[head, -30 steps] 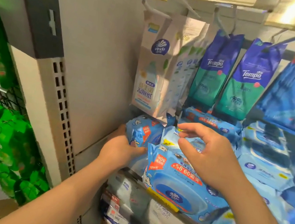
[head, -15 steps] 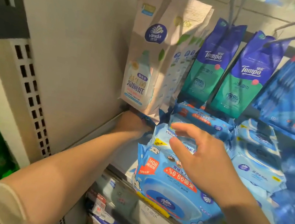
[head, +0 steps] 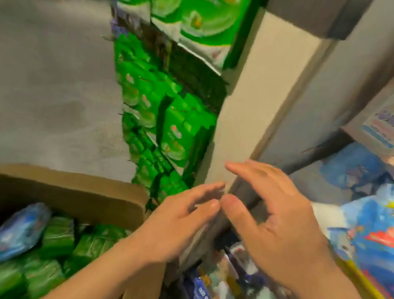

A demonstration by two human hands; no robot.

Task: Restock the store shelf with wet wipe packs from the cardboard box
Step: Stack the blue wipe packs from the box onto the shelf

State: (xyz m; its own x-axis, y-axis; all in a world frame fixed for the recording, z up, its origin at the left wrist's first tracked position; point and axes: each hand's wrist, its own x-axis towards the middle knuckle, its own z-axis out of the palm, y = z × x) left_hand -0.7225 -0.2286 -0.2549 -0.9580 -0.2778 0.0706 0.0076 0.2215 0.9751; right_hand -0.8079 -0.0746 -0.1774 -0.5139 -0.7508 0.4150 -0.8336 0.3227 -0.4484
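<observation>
Reaching between shelf and box, both hands empty, fingers spread
Left hand [head: 178,221] and right hand [head: 275,223] hold nothing; blue plastic wet wipe packs [head: 383,235] lie shelved, one blue pack [head: 18,228] remains in the brown cardboard box [head: 73,188]

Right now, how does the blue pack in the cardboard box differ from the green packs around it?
The blue pack is longer and lies tilted on top; the green packs are smaller, blockier and packed side by side beneath it. There is one blue pack but many green packs. Both sit in the cardboard box, untouched by either hand.
</observation>
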